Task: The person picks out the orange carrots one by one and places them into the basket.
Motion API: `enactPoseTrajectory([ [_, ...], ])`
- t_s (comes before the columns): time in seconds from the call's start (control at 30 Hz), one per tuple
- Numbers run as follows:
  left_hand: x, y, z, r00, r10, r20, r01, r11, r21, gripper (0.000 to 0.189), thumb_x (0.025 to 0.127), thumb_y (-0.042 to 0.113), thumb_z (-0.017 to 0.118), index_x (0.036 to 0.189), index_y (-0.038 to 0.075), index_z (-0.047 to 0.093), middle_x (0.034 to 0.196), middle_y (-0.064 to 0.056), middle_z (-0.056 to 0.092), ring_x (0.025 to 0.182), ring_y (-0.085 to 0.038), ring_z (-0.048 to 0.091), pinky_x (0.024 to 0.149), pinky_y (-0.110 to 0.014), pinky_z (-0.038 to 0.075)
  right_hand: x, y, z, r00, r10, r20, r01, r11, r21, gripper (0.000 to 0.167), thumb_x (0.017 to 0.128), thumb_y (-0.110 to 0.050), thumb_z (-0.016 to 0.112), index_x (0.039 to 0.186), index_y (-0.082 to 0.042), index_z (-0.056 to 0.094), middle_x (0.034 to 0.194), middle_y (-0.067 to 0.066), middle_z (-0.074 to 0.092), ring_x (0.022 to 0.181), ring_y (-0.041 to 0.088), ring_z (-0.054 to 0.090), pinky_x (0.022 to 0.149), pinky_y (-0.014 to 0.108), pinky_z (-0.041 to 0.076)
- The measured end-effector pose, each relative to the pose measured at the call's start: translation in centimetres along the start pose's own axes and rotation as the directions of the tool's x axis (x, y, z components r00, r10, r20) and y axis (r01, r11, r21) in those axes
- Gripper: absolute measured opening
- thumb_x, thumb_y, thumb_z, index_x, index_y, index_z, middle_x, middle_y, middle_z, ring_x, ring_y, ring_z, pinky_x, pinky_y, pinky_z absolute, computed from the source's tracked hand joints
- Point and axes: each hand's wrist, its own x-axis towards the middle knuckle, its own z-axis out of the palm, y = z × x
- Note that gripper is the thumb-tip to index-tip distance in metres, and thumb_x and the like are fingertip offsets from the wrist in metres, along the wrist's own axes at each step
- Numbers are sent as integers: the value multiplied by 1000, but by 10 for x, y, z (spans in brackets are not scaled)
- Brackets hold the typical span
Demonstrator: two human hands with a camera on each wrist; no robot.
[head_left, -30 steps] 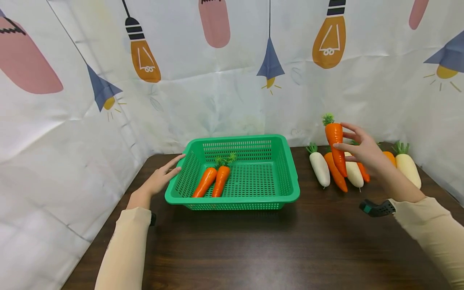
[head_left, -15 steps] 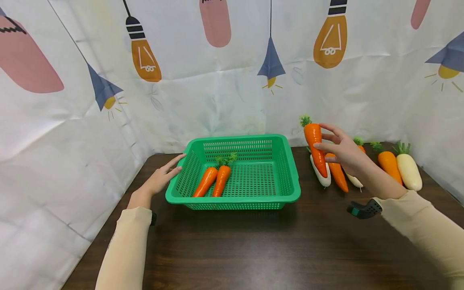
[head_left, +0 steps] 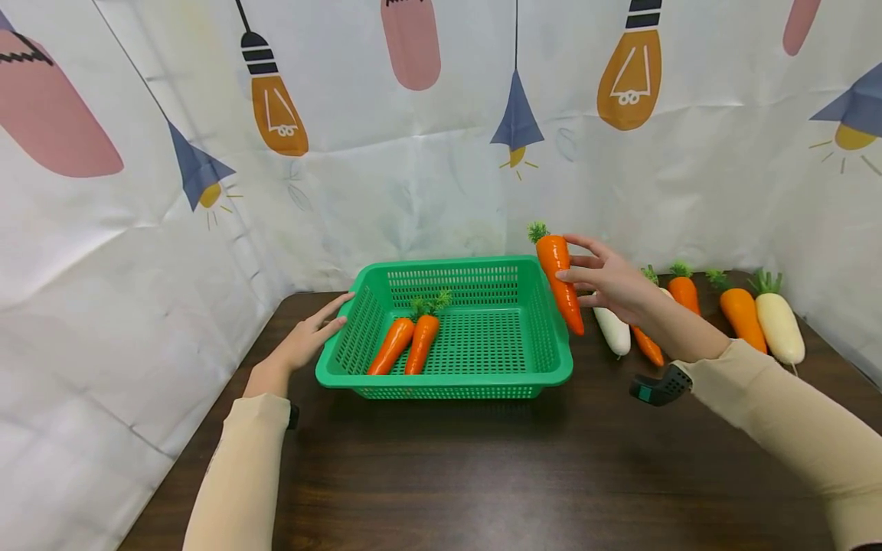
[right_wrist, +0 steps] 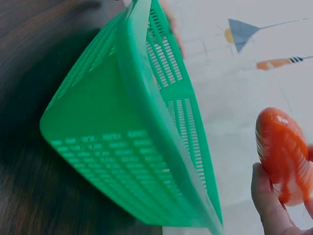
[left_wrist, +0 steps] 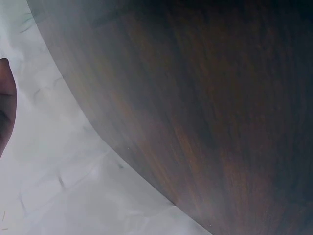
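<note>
My right hand (head_left: 606,282) holds an orange toy carrot (head_left: 560,280) with a green top in the air, just over the right rim of the green basket (head_left: 556,366). In the right wrist view the carrot (right_wrist: 283,159) shows beside my fingers (right_wrist: 266,203), with the basket wall (right_wrist: 122,161) close by. Two orange carrots (head_left: 406,343) lie side by side in the basket's left half. With straight fingers, my left hand (head_left: 306,338) rests against the basket's left rim. The left wrist view shows only dark table (left_wrist: 220,107) and white backdrop.
Right of the basket several toy vegetables lie on the dark wooden table (head_left: 482,474): a white radish (head_left: 612,330), orange carrots (head_left: 741,315) and another white radish (head_left: 780,327). A printed white backdrop (head_left: 427,191) walls in the back and both sides.
My right hand has carried the carrot leftward from above the vegetable row to the basket's right rim. The left hand and basket have not moved.
</note>
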Motion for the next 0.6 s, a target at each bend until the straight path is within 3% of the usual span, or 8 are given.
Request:
enactPoseTrajectory([
  [0.3,-1,0,-1,1000,2,4,-2,1000,4,61,111,42,41,167,26,19,166,-26,21,140,-58,34,106,-78,29,22,0,21,999,31,10,-31,998,54,75,105,-6,54,166,-16,11,157,20,29,91,14,67,80,28,58],
  [0.6,-1,0,0,1000,12,4,-12,1000,4,61,112,41,40,167,25,19,166,-25,20,140,-58,34,106,-78,29,40,-1,41,999,33,31,-34,999,41,76,104,-6,56,166,-16,13,160,23,29,107,27,59,81,32,57],
])
